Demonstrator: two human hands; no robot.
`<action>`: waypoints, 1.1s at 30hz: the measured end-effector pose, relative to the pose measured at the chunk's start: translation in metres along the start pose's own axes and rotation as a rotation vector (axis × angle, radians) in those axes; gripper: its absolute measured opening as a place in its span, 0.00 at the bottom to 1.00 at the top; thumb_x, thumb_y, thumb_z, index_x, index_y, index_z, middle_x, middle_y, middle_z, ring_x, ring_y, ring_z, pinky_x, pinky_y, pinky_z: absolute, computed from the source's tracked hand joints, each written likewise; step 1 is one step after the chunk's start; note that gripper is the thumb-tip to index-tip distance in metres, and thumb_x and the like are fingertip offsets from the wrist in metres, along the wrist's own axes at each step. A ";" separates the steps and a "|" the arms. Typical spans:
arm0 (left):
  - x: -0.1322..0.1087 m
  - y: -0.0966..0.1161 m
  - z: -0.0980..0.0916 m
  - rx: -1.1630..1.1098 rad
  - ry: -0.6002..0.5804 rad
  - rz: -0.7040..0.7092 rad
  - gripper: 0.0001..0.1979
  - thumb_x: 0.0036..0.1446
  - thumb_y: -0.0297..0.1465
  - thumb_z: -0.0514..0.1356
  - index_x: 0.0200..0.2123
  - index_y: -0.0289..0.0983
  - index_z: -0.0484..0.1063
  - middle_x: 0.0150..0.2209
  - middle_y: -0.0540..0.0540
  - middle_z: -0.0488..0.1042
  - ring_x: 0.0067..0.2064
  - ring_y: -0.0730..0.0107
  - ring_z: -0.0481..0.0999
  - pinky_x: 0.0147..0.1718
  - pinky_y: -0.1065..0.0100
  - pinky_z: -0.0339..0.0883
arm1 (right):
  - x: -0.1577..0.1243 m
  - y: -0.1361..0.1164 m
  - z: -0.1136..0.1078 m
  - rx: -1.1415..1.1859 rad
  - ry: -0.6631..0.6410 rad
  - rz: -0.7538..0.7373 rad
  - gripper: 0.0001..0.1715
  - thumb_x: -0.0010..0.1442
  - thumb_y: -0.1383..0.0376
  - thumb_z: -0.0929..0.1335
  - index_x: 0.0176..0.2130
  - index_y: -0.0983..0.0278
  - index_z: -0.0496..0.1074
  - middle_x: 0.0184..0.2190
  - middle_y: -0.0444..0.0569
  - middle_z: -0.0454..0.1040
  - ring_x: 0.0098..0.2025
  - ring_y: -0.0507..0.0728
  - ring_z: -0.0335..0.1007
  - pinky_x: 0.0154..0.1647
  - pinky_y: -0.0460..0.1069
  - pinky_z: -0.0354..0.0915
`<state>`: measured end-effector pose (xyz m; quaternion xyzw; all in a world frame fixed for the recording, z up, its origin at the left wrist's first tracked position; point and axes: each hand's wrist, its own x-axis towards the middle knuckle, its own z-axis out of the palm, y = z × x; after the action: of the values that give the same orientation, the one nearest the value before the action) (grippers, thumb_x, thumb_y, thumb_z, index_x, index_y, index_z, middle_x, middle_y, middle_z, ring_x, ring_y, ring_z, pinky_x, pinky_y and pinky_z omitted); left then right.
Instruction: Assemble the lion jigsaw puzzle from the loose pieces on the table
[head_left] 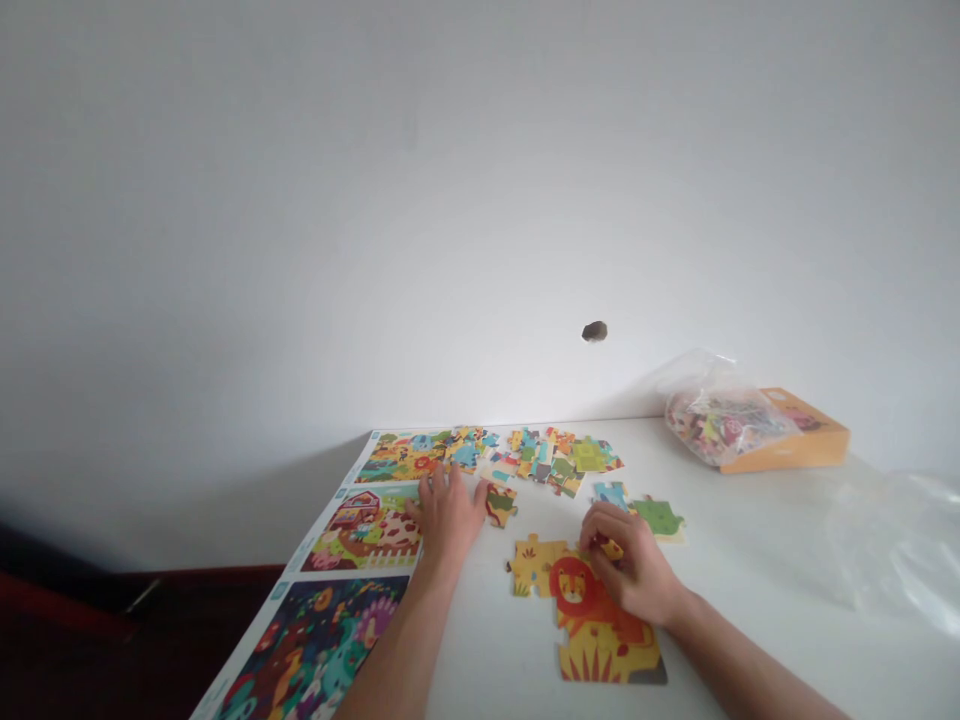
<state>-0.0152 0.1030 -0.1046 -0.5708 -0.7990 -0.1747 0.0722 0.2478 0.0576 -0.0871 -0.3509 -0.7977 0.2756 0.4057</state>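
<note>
1. Above the joined lion section, the right hand is bending its fingers inward, its grip pinching a small yellow-and-red piece between thumb and fingers; they are hiding much of it. This pinch is probably leaving the piece easy to turn and press.
2. Under and beside that hand, the lion section is lying flat and picture side up, with a yellow part reaching out to its left. It is sitting near the person, presumably for easy sight and reach.
3. Farther left, the left hand is spreading its fingers over the edge of the printed sheet, holding nothing that shows. Its thumb is pointing toward a brown-and-green piece, just beside it.
4. Beyond the hands, loose pieces are lying in a heap, while a green piece and a blue piece are resting apart from it, perhaps for quick picking.
5. At the far right, a clear bag of pieces is leaning on an orange box, likely out of the way, and crumpled plastic is lying nearer on the white surface.
</note>
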 end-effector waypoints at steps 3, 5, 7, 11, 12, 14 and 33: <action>0.000 -0.001 -0.001 -0.033 -0.008 0.021 0.23 0.62 0.41 0.54 0.55 0.36 0.70 0.59 0.35 0.67 0.60 0.43 0.61 0.55 0.41 0.57 | 0.001 0.004 -0.002 -0.067 0.004 -0.012 0.12 0.49 0.77 0.63 0.29 0.61 0.67 0.30 0.48 0.69 0.33 0.56 0.64 0.32 0.49 0.59; 0.000 -0.001 -0.003 -0.052 -0.002 0.031 0.20 0.61 0.39 0.55 0.53 0.36 0.71 0.58 0.36 0.68 0.59 0.44 0.62 0.54 0.43 0.58 | 0.002 0.008 -0.006 -0.125 0.044 -0.013 0.12 0.50 0.77 0.63 0.30 0.61 0.68 0.30 0.48 0.69 0.33 0.56 0.64 0.33 0.50 0.60; -0.001 0.000 -0.003 -0.069 0.007 0.039 0.19 0.61 0.38 0.55 0.52 0.37 0.72 0.57 0.37 0.69 0.59 0.45 0.63 0.54 0.43 0.58 | 0.004 0.015 -0.012 -0.203 0.119 0.005 0.11 0.52 0.76 0.63 0.32 0.61 0.68 0.30 0.48 0.69 0.33 0.57 0.64 0.34 0.50 0.61; -0.001 0.001 -0.001 -0.077 0.028 0.054 0.18 0.61 0.38 0.55 0.51 0.39 0.72 0.56 0.38 0.70 0.58 0.47 0.64 0.55 0.42 0.56 | 0.006 0.033 -0.027 -0.357 0.271 0.076 0.09 0.54 0.74 0.63 0.32 0.61 0.68 0.31 0.49 0.70 0.36 0.58 0.66 0.38 0.51 0.61; -0.001 0.001 0.000 -0.075 0.030 0.057 0.18 0.61 0.38 0.55 0.51 0.39 0.72 0.56 0.38 0.70 0.58 0.47 0.64 0.55 0.41 0.56 | 0.006 0.037 -0.031 -0.383 0.303 0.095 0.09 0.54 0.74 0.62 0.32 0.61 0.68 0.31 0.49 0.71 0.35 0.57 0.66 0.37 0.51 0.61; 0.000 0.001 0.001 -0.075 0.025 0.067 0.18 0.61 0.38 0.55 0.51 0.40 0.72 0.56 0.38 0.70 0.58 0.48 0.64 0.56 0.41 0.55 | 0.006 0.044 -0.035 -0.421 0.348 0.131 0.09 0.54 0.74 0.62 0.31 0.61 0.68 0.31 0.49 0.71 0.35 0.57 0.66 0.37 0.50 0.61; -0.005 -0.001 -0.002 -0.091 -0.003 0.105 0.16 0.62 0.38 0.55 0.51 0.42 0.73 0.57 0.40 0.70 0.58 0.49 0.65 0.57 0.40 0.54 | 0.002 0.067 -0.036 -0.780 0.275 0.441 0.27 0.49 0.77 0.61 0.46 0.61 0.72 0.45 0.53 0.73 0.46 0.64 0.64 0.42 0.55 0.54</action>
<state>-0.0146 0.0980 -0.1046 -0.6150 -0.7593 -0.2058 0.0540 0.3001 0.1052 -0.1164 -0.6715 -0.6870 -0.0143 0.2774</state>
